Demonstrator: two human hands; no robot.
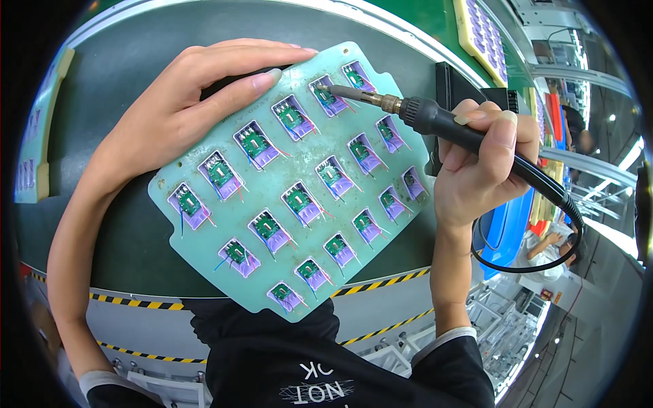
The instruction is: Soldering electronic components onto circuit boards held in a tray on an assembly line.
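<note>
Right hand [486, 153]: you grip the soldering iron [435, 121] | Left hand [178, 95]: spread along your mint tray's [197, 251] upper-left edge | Tray: diagonal, over the dark table [122, 258] | Step: apparently soldering, tip at 1 green board [324, 98] | Next: likely calls for steady tip and tray

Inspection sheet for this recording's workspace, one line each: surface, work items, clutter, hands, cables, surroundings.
Surface: dark green worktop, partly hidden by the tray.
Work items: pale green tray of purple housings with green boards and thin wires; soldering iron, tip at a housing in the far row, contact unclear.
Clutter: black box-like object beyond the right hand; another tray at far left.
Hands: left hand at the tray's upper-left edge; right hand gripping the iron's handle.
Cables: black cable looping from the handle.
Surroundings: striped yellow-black edging; blue bin at right.
</note>
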